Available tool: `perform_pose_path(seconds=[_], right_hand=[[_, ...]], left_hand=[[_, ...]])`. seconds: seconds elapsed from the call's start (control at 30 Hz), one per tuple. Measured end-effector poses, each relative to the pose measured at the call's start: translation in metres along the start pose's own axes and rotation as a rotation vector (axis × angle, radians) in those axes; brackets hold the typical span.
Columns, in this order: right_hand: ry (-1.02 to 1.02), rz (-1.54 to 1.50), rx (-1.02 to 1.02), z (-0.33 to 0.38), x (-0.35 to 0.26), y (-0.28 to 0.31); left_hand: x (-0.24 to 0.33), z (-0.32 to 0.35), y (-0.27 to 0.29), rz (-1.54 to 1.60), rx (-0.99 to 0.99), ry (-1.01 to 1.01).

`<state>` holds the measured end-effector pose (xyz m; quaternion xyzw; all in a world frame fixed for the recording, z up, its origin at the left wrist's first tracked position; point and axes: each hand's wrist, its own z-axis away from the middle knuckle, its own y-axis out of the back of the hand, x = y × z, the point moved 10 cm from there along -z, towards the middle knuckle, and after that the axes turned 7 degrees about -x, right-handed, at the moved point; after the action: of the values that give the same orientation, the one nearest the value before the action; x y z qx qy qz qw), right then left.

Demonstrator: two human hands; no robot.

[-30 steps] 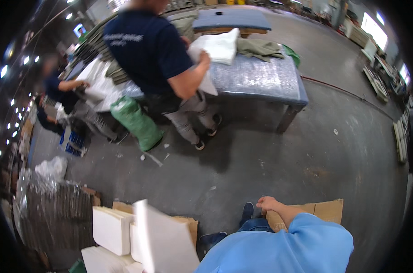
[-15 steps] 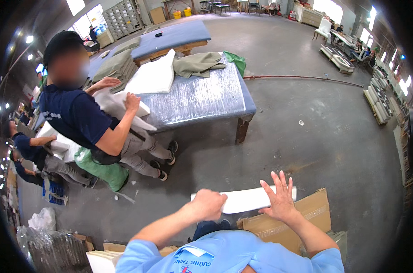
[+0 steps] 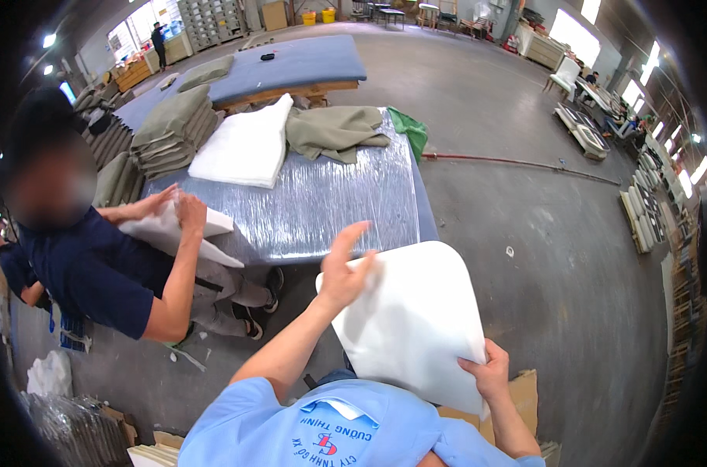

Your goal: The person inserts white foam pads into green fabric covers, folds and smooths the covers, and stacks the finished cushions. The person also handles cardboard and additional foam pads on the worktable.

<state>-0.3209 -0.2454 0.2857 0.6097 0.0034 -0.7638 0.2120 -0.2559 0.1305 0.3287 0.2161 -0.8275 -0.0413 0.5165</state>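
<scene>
In front of me is a white foam cushion pad (image 3: 419,311) with rounded corners, its broad face turned up and its far end near the table edge. My right hand (image 3: 489,372) is closed on the pad's right edge, thumb on top. My left hand (image 3: 347,268) hovers at the pad's upper left, fingers apart and partly smeared by motion. Whether it touches the pad I cannot tell. At left, a co-worker's hands (image 3: 160,208) hold another white pad (image 3: 213,223) at the near side of the table.
The table (image 3: 330,210) ahead has a shiny plastic-wrapped top. On it lie a white fluffy sheet (image 3: 244,144), a grey-green cloth (image 3: 338,131) and a stack of folded covers (image 3: 174,132). A cardboard sheet (image 3: 524,397) stands by my right arm. A red pole (image 3: 517,161) lies on the floor.
The pad, seen edge-on before, now shows its broad face and sits nearer the table. My right hand has closed on its edge; my left hand has let go and opened. My view has shifted.
</scene>
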Motion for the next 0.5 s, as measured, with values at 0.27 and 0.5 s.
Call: perform_pose_path(seconds=[0.27,0.5], right_hand=[[0.033,-0.363,-0.028,-0.156,-0.036,0.029],[-0.165,-0.469,-0.216,-0.381,0.022,0.013]], left_hand=[[-0.267,0.155,-0.022,0.534,-0.087,1.431],[-0.305,0.075,-0.031,0.950,0.407,1.215]])
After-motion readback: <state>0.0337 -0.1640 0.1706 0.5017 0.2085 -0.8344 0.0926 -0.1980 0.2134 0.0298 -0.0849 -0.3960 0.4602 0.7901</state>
